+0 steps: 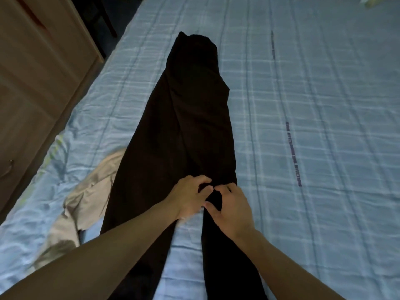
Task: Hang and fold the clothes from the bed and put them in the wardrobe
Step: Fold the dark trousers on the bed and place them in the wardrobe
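Left hand (190, 197) and right hand (230, 207) pinch the crotch of long black trousers (184, 126) lying lengthwise mid-bed, on the blue checked bedsheet (303, 105); uneven pull risks misaligned legs, creasing.

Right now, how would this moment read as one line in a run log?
stage: arranging black trousers on bed | left hand: pinching fabric at crotch | right hand: same | beige garment: beside, unfolded
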Available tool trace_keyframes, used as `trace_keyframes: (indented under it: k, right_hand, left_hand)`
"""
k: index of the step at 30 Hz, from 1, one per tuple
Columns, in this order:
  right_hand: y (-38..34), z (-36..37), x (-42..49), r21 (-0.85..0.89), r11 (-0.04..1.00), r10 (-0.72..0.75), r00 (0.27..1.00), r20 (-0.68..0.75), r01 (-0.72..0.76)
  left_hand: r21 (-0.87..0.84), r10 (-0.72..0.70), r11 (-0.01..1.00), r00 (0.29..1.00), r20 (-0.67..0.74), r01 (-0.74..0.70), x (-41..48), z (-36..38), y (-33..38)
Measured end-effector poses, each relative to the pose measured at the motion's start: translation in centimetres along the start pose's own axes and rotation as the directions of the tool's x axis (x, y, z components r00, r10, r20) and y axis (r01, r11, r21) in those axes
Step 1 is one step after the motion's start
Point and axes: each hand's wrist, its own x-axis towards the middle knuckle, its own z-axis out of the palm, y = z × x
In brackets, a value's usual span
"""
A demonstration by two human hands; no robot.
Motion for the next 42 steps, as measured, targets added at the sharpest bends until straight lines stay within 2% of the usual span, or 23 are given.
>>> trace_keyframes:
  k: [3, 6, 9, 14, 18, 21, 24, 26, 28, 31, 33, 35, 37, 39, 42]
  right_hand:
    - [-0.1, -0.3, -1.6, 0.018, 0.994, 0.104, 0.990, 0.093, -0.106]
    - [-0.1, -0.6, -3.0, -0.053, 0.989, 0.144, 0.978, 0.152, -0.137]
    - [-0.8, -0.7, -3.9, 0.010, 0.994, 0.108, 0.989, 0.101, -0.110]
    - [-5.2, -1.1, -4.3, 0.215, 0.977, 0.019, 0.999, -0.042, -0.009]
    - [-10.9, -1.4, -4.2, 0.233, 0.971, -0.031, 0.995, -0.097, 0.053]
    - [-15.8, -1.7, -4.3, 0.244, 0.965, -0.065, 0.991, -0.113, 0.091]
    - [-20.3, -0.9, -4.6, 0.273, 0.949, -0.123, 0.982, -0.141, 0.157]
    - [-22.2, 1.1, -4.8, 0.326, 0.921, -0.194, 0.976, -0.094, 0.215]
    - [-22.5, 3.8, -5.3, 0.338, 0.916, -0.226, 0.974, -0.018, 0.218]
    - [-20.1, 7.0, -6.2, 0.172, 0.977, -0.134, 0.991, 0.017, 0.129]
    - [-18.5, 8.2, -6.8, 0.069, 0.997, -0.036, 0.999, 0.032, 0.034]
    - [-17.7, 8.9, -7.2, -0.016, 1.000, 0.024, 0.999, -0.020, -0.025]
    - [-17.6, 9.2, -7.2, -0.063, 0.995, 0.071, 0.994, -0.088, -0.077]
    - [-17.5, 9.1, -6.8, -0.019, 0.986, 0.160, 0.981, -0.111, -0.163]
    - [-17.0, 8.6, -6.4, 0.124, 0.973, 0.210, 0.967, -0.143, -0.193]
  left_hand:
    - [-0.143, -0.053, 0.988, 0.998, 0.029, 0.057, -0.9, 1.3, 0.2]
    - [-0.250, -0.082, 0.965, 0.996, -0.025, 0.073, -1.4, 2.2, 0.2]
    - [-0.381, -0.096, 0.923, 0.990, -0.101, 0.050, -1.9, 2.4, 0.3]
    - [-0.559, -0.083, 0.829, 0.992, -0.098, 0.014, -4.3, 0.6, 0.6]
    - [-0.651, -0.104, 0.759, 0.986, -0.132, -0.007, -7.0, -3.8, -0.4]
    - [-0.667, -0.119, 0.745, 0.977, -0.174, -0.028, -8.9, -8.1, -2.1]
    - [-0.748, -0.165, 0.664, 0.971, -0.175, -0.022, -10.3, -11.5, -4.8]
    - [-0.741, -0.218, 0.671, 0.956, -0.195, 0.002, -10.6, -12.7, -7.4]
    - [-0.666, -0.275, 0.740, 0.946, -0.172, 0.094, -10.9, -12.7, -10.4]
    - [-0.396, -0.324, 0.881, 0.940, -0.103, 0.260, -11.5, -10.7, -14.8]
    - [-0.288, -0.303, 0.919, 0.950, -0.073, 0.271, -12.1, -9.1, -16.9]
    - [-0.256, -0.254, 0.939, 0.965, -0.061, 0.230, -12.5, -8.1, -17.7]
    - [-0.257, -0.227, 0.944, 0.972, -0.054, 0.206, -12.7, -7.6, -17.8]
    - [-0.330, -0.226, 0.920, 0.974, -0.010, 0.210, -12.7, -7.6, -17.7]
    - [-0.550, -0.206, 0.801, 0.971, 0.119, 0.237, -13.7, -7.8, -17.1]
